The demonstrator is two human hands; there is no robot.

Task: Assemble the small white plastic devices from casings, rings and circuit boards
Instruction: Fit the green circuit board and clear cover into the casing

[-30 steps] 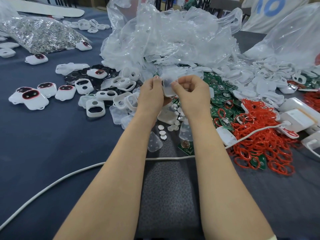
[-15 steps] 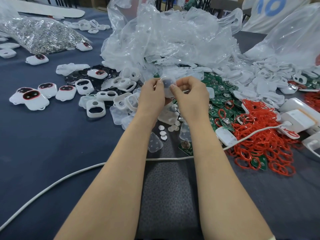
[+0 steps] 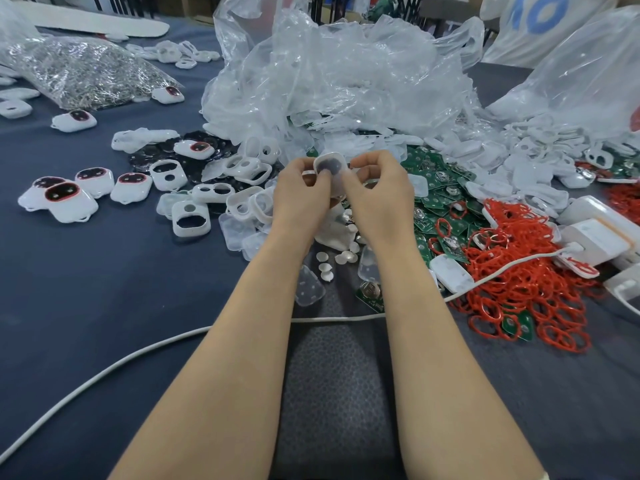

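Observation:
I hold a small white casing (image 3: 330,167) with a dark inside up above the table, between both hands. My left hand (image 3: 300,195) pinches its left edge and my right hand (image 3: 377,192) pinches its right edge, fingers curled. Loose white casings (image 3: 191,218) lie to the left of my hands. Green circuit boards (image 3: 438,188) are heaped to the right. Red rings (image 3: 512,271) are piled further right. Finished white devices with red-rimmed dark windows (image 3: 65,199) sit at the far left.
A big heap of clear plastic bags (image 3: 339,74) fills the back. A bag of small metal parts (image 3: 79,71) lies at back left. A white cable (image 3: 104,372) crosses the blue cloth in front. White chargers (image 3: 595,233) sit at right. Small round discs (image 3: 341,258) lie below my hands.
Both hands have turned the casing so its dark inside now faces me, and lifted it slightly. My arms stay in the same place.

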